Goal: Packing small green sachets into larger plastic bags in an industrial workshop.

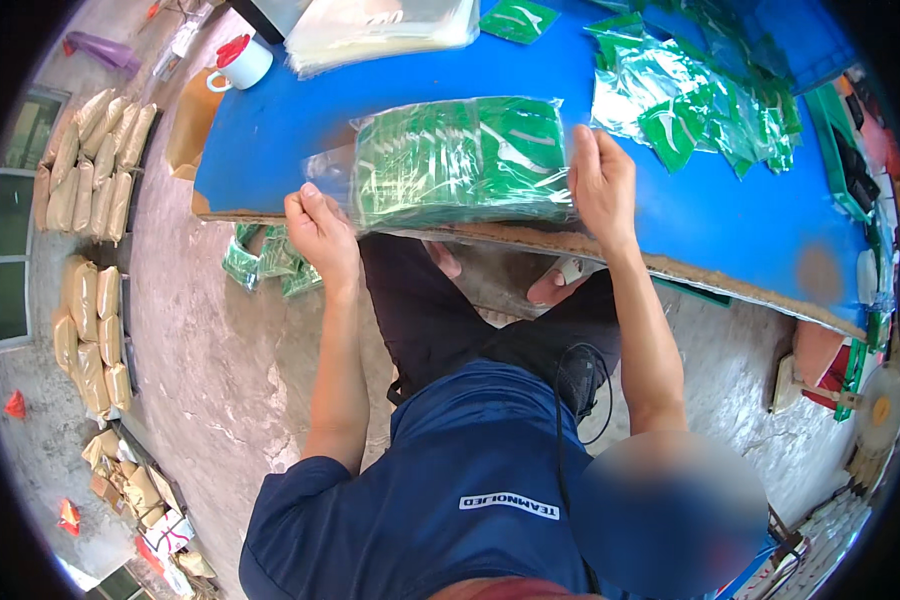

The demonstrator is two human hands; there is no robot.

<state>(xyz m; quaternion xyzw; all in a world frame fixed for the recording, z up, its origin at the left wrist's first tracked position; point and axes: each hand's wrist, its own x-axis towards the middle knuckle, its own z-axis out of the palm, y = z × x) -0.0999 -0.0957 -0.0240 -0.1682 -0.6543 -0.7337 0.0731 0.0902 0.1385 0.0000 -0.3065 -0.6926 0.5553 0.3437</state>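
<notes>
A clear plastic bag point(450, 160) packed with a row of flat green packets lies at the front edge of the blue table. My left hand point(324, 232) is closed at its left end, where loose, see-through film sticks out past the packets. At the other end, my right hand point(602, 185) pinches the bag's right edge between thumb and fingers. The packets inside stand close together, and a white curved shape shows on the one at the right.
More green packets point(675, 125) are heaped at the table's right. A stack of clear bags point(380, 35), a single green packet point(519, 20) and a white mug point(242, 65) are at the far side. Green packets point(265, 260) also hang below the table's left front edge. Brown sacks point(90, 165) stand at left.
</notes>
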